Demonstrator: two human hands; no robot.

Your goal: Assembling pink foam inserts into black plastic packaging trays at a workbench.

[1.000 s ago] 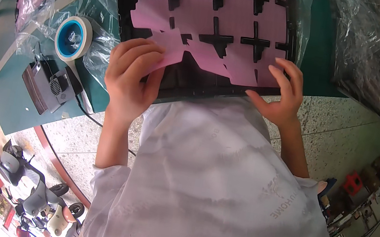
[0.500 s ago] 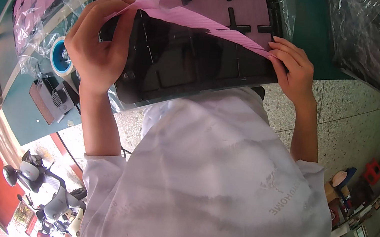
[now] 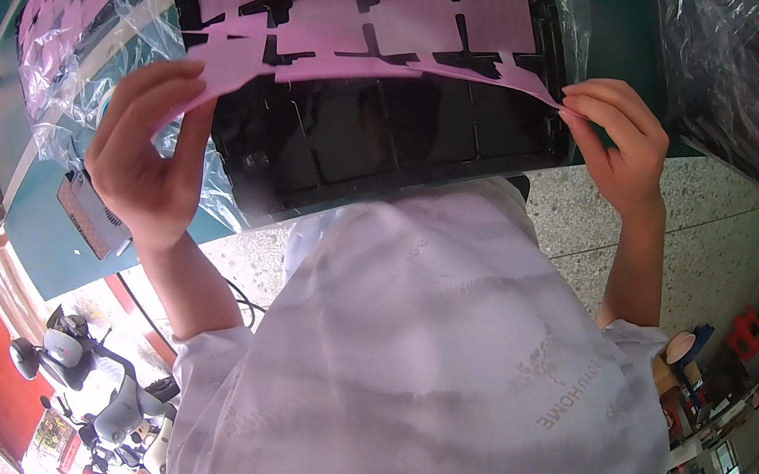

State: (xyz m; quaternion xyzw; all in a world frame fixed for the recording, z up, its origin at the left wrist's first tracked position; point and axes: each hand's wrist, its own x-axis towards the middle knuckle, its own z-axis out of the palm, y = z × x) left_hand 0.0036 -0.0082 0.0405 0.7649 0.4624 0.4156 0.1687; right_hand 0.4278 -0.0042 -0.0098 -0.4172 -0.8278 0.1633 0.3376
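Pink sheet's draped over the far part of this black tray, left hand and right hand each nearly closed, pinching opposite ends of its near edge, spread wide, I guess so it doesn't just flop down.

Person is wearing a loose, creased white top; wide sleeves are ending near the elbows, faint grey print is showing on the front.
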